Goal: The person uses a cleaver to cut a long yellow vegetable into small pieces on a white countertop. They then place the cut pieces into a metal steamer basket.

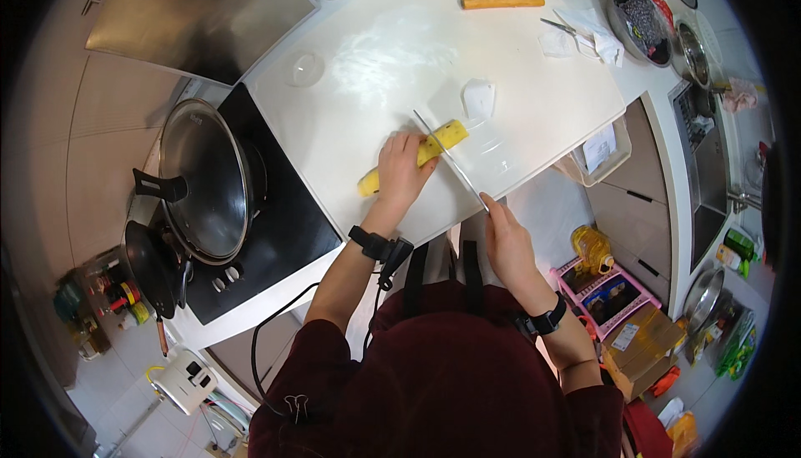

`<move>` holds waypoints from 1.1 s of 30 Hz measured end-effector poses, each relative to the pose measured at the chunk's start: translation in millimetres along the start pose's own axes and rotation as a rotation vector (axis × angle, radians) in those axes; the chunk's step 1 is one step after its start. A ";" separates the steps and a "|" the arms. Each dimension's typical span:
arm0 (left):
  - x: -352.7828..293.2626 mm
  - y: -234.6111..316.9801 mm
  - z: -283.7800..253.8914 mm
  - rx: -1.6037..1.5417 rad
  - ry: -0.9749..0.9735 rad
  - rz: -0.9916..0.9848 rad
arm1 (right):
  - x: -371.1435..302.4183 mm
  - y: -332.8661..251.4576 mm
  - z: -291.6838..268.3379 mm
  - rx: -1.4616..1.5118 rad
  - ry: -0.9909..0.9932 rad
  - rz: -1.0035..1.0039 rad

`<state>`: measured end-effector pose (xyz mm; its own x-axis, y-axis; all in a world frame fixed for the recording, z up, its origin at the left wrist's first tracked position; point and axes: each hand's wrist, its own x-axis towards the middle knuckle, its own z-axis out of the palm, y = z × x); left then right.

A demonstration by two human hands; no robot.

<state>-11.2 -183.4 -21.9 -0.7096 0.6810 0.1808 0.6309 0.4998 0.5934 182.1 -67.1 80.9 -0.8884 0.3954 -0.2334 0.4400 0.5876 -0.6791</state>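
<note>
Surrounding kitchen: a steel sink (709, 166) stands to the right; below, a cardboard box (641, 345) and a bottle of yellow liquid (591, 249) sit near the person's right side.
White table (338, 120): smooth and glossy under the work; whether a thin board covers it, I cannot tell. A slick top would let a round piece roll, so steady pressure matters.
Black hob (288, 245): joins the table on the left and carries a lidded wok (204, 183).
Knife (455, 160): seen nearly edge-on, crossing the yellow piece; how deep the blade sits cannot be judged. A square, upright blade and a full stroke through to the table should give even cuts.
Long yellow piece (451, 135): dark-specked, lying slantwise near the table's front edge, its far end beyond the blade.
Orange stick (502, 1): well apart, toward the far edge, with scissors (576, 32) near it.
Left hand (403, 170): curled over the yellow piece, pressing or gripping it just beside the blade; tucking the fingertips back and letting the knuckles guide seems wise.
Right hand (506, 237): closed round the knife's handle; a relaxed wrist should suit this cut.
</note>
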 end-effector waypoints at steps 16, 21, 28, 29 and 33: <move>3.1 4.1 0.2 0.040 -0.058 -0.068 | -4.2 -12.4 14.9 -0.027 0.031 0.100; 5.7 3.4 2.0 0.052 -0.099 -0.080 | -4.7 -13.9 13.6 -0.055 0.016 0.119; 3.3 1.6 6.4 0.035 -0.061 -0.062 | -6.4 -11.0 13.7 -0.044 0.061 0.084; 3.4 1.2 6.6 0.032 -0.058 -0.054 | -6.1 -10.8 14.1 -0.041 0.061 0.080; 4.9 0.4 6.2 0.018 -0.064 -0.043 | -5.2 -11.2 14.9 -0.062 0.024 0.105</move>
<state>-12.4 -176.6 -25.7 -0.7150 0.6912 0.1048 0.6064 0.5386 0.5850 179.9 -86.2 79.4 -0.8337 0.4737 -0.2840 0.5387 0.5840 -0.6072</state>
